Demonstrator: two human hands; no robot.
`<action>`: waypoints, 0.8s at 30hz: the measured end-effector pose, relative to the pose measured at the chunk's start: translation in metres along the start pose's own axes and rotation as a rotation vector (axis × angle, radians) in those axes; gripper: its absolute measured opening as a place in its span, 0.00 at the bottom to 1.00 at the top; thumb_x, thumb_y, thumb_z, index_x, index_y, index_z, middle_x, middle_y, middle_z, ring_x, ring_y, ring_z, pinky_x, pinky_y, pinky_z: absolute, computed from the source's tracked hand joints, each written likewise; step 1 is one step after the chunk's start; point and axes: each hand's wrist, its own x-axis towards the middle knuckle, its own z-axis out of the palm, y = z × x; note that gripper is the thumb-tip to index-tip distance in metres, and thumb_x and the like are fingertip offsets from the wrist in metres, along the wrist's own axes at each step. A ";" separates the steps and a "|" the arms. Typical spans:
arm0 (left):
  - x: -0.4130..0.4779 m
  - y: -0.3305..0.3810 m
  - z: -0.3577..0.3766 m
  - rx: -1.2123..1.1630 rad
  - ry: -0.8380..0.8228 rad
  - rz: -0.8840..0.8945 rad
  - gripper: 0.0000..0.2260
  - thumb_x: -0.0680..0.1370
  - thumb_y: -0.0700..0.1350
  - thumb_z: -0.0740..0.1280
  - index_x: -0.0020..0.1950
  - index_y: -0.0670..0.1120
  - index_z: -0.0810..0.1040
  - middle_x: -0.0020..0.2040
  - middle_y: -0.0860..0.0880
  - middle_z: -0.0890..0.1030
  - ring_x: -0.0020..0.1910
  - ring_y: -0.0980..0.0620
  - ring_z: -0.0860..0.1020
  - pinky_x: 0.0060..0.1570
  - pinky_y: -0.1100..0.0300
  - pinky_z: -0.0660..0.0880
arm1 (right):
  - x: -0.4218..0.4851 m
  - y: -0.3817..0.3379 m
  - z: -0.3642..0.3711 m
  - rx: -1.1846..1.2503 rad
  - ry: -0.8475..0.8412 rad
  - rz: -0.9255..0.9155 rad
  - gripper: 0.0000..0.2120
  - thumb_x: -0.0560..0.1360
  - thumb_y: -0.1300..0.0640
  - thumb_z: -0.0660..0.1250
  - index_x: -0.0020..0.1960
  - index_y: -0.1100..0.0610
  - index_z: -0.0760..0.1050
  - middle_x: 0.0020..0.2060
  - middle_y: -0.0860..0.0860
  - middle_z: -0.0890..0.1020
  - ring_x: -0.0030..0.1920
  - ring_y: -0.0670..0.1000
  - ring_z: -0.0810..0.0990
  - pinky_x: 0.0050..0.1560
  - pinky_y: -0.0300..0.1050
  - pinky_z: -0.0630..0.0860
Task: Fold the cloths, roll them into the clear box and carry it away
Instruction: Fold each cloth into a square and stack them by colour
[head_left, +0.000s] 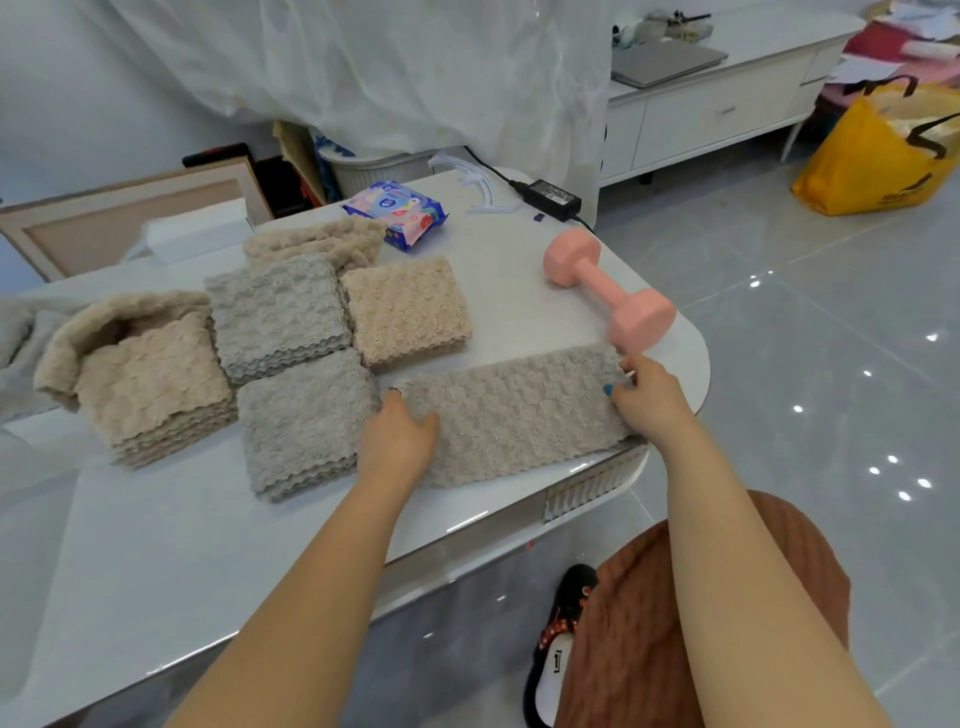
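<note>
Two hands are working one long grey cloth strip (519, 415), which is lying across the white table (208, 545) close to its edge. Left hand (400, 436) is resting on the strip's left end, thumb spread, fingers bending over the edge; whether they are pinching it, I cannot tell. Right hand (649, 397) is pinching the opposite end between thumb and fingertips. The strip is looking plush, light and floppy, likely sagging if lifted at one point, so the ends or corners are offering the best hold. Folded stacks (278, 317) are sitting beyond and outward of the left hand. Pink dumbbell (608, 291) is lying just beyond the right hand. Wipes packet (395, 213), beyond the stacks, is showing print too small to read. I am not managing to pick out the clear box.
</note>
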 end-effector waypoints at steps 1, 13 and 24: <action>-0.003 -0.002 0.002 -0.046 0.045 0.018 0.17 0.80 0.48 0.61 0.64 0.40 0.70 0.52 0.46 0.77 0.45 0.47 0.73 0.45 0.55 0.71 | 0.000 0.001 0.001 -0.030 0.023 -0.008 0.13 0.77 0.61 0.60 0.61 0.60 0.72 0.50 0.59 0.77 0.45 0.55 0.70 0.44 0.43 0.64; -0.023 0.005 0.010 0.423 0.089 -0.069 0.34 0.80 0.57 0.58 0.76 0.42 0.45 0.73 0.39 0.58 0.59 0.40 0.75 0.45 0.53 0.73 | -0.011 0.012 0.013 -0.205 0.069 0.160 0.17 0.73 0.46 0.67 0.42 0.60 0.69 0.40 0.56 0.75 0.43 0.58 0.75 0.36 0.45 0.67; -0.041 -0.009 0.007 0.161 0.162 -0.081 0.25 0.79 0.55 0.59 0.67 0.41 0.56 0.49 0.42 0.80 0.44 0.42 0.80 0.37 0.56 0.71 | -0.024 0.005 0.010 -0.017 0.222 0.123 0.14 0.72 0.50 0.70 0.47 0.58 0.71 0.41 0.53 0.76 0.44 0.57 0.75 0.42 0.48 0.71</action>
